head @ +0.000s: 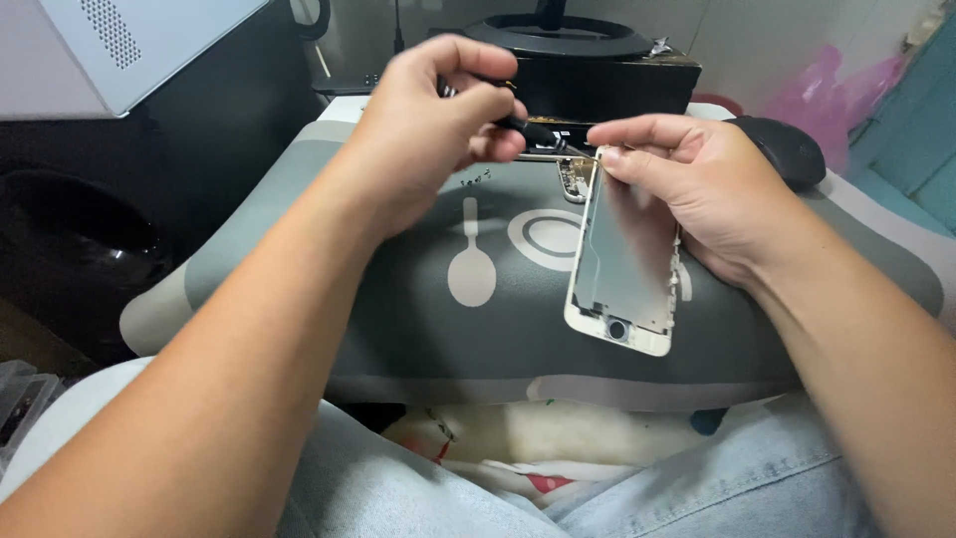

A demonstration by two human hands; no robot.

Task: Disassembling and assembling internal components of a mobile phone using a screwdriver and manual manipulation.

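Jeans [697, 488] on your lap sit closest to the camera, pale blue denim, with a bit of white patterned cloth [518, 438] showing between your legs. Above them lies a large grey cushion [398, 319] printed with a white spoon and ring shape, which serves as your work surface.

Both of your forearms reach in over the cushion. Your right hand [697, 194] holds a white phone screen panel [625, 261] by its top edge, thumb and fingers pinching it so it tilts up off the cushion with its bare metal back facing you. This panel is already separated from the phone body; its round button opening sits at the lower end, nearest you.

Your left hand [428, 130] is closed around a small dark-handled screwdriver [528, 130], fingers pinched on the handle, with the thin tip aimed at the top corner of the panel just beside your right fingertips. As a judgement, you are mid-way through stripping small parts from the panel's upper end, and the metal back plate is not yet off.

Another opened phone part [571, 179] lies on the cushion just behind the panel. A black mouse [792, 149] sits to the right, a black box [597, 75] behind.
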